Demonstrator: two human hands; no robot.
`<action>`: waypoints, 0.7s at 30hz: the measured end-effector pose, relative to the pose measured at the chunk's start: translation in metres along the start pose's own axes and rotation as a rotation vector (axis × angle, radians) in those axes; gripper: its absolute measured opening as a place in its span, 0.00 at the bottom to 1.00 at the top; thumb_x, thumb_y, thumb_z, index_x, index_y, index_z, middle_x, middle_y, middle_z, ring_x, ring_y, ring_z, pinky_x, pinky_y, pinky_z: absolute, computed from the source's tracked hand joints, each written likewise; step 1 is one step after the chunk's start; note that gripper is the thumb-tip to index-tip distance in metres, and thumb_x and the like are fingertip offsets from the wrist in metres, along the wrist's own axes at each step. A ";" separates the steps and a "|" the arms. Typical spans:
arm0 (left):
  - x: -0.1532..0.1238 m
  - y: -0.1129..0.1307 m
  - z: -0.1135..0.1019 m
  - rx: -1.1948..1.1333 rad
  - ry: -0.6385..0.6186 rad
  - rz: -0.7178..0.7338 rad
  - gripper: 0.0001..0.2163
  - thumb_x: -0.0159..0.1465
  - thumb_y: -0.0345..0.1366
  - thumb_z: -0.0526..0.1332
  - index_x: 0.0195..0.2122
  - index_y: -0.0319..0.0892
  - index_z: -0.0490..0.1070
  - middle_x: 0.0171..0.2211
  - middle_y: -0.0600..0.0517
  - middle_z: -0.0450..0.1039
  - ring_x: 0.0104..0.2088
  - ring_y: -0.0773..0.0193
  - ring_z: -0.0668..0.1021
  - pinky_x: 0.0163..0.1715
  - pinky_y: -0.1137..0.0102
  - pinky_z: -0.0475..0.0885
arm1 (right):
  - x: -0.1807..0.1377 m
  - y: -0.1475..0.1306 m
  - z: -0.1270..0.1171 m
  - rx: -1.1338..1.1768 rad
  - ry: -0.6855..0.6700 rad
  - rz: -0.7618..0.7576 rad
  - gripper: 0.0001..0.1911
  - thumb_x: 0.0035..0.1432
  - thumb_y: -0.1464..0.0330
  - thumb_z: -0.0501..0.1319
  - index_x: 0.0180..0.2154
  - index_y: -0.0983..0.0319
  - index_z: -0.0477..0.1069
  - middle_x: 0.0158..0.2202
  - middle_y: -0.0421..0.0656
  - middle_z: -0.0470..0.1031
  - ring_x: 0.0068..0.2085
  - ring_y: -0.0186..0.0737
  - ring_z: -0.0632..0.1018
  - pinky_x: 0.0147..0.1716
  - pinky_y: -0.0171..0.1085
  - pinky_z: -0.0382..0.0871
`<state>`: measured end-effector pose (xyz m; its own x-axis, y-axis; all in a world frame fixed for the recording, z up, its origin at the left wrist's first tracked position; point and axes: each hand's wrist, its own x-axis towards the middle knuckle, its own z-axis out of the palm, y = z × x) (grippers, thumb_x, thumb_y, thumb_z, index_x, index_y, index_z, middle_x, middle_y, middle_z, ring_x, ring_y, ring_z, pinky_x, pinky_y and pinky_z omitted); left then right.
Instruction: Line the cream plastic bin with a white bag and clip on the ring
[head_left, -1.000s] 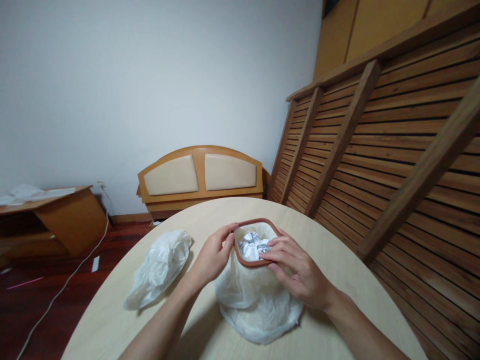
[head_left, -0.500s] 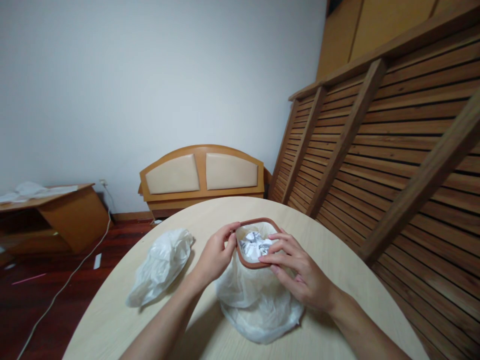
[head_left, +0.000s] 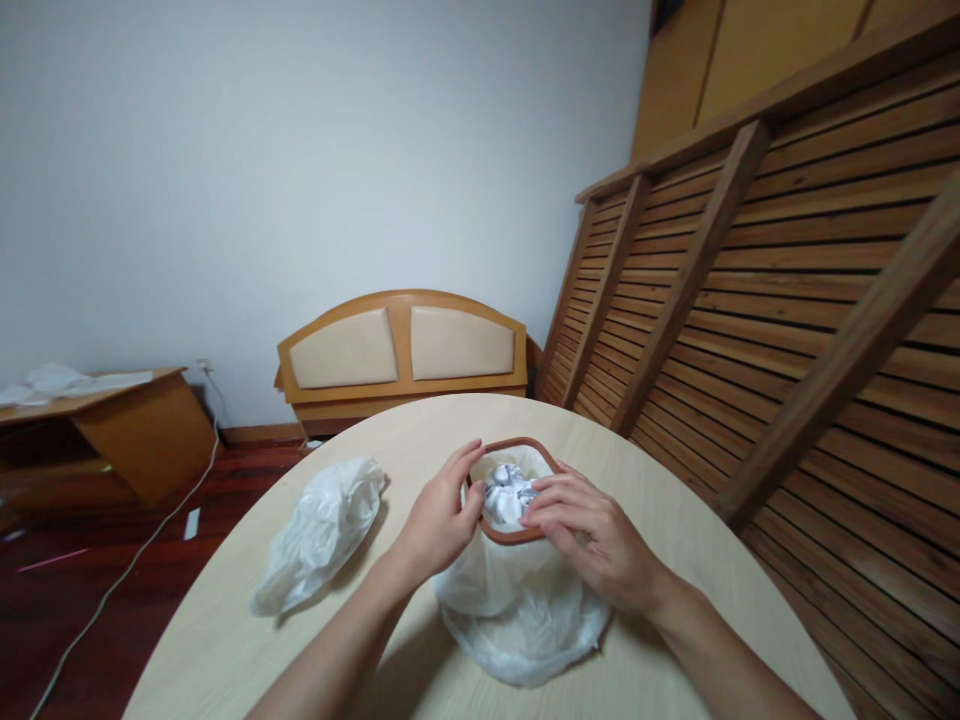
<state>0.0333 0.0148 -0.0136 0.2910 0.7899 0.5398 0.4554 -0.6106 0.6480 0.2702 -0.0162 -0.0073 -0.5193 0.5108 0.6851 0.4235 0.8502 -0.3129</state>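
A small trash bin with a brown rounded-square rim [head_left: 517,537] stands on the round table in front of me. Its translucent white bag [head_left: 521,630] is folded over the outside and hangs down to the tabletop. Crumpled white paper [head_left: 508,492] lies inside the opening. My left hand [head_left: 442,515] grips the rim's left side, thumb on top and fingers stretched along the outer edge. On the right, my right hand [head_left: 592,535] is closed over the rim, fingertips reaching into the opening beside the paper. Its thumb lies at the front right edge.
A filled or puffed white plastic bag [head_left: 322,535] lies on the round table [head_left: 232,640] to the left. Behind stands a padded headboard [head_left: 401,345]. A slatted wooden frame [head_left: 720,300] leans at the right. A cable [head_left: 142,545] crosses the floor near a low desk [head_left: 150,430].
My left thumb has moved from the outer side up onto the rim. My right fingers have drawn closer together. The bin's rim has shifted or tilted slightly.
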 end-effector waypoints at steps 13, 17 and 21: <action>0.004 -0.001 0.000 -0.045 -0.043 0.010 0.21 0.65 0.29 0.54 0.60 0.41 0.67 0.63 0.41 0.67 0.65 0.53 0.68 0.67 0.51 0.59 | 0.007 0.044 0.002 0.193 -0.053 0.219 0.47 0.57 0.48 0.65 0.70 0.63 0.54 0.71 0.57 0.53 0.70 0.59 0.57 0.67 0.60 0.53; 0.004 -0.001 0.003 -0.043 -0.048 -0.004 0.21 0.66 0.30 0.53 0.61 0.39 0.67 0.64 0.40 0.66 0.66 0.53 0.67 0.67 0.51 0.58 | 0.007 0.047 0.005 0.258 -0.028 0.234 0.45 0.57 0.45 0.62 0.67 0.64 0.59 0.69 0.58 0.58 0.69 0.60 0.61 0.67 0.59 0.54; 0.002 0.000 0.006 -0.065 -0.043 -0.028 0.20 0.68 0.32 0.53 0.61 0.41 0.67 0.66 0.40 0.63 0.67 0.52 0.66 0.68 0.51 0.58 | 0.003 0.046 0.012 0.290 0.032 0.213 0.42 0.59 0.45 0.59 0.65 0.63 0.62 0.67 0.57 0.61 0.69 0.59 0.60 0.67 0.59 0.53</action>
<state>0.0392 0.0164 -0.0156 0.3154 0.8075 0.4984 0.4086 -0.5896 0.6967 0.2796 0.0261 -0.0275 -0.4170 0.6802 0.6029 0.2888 0.7281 -0.6216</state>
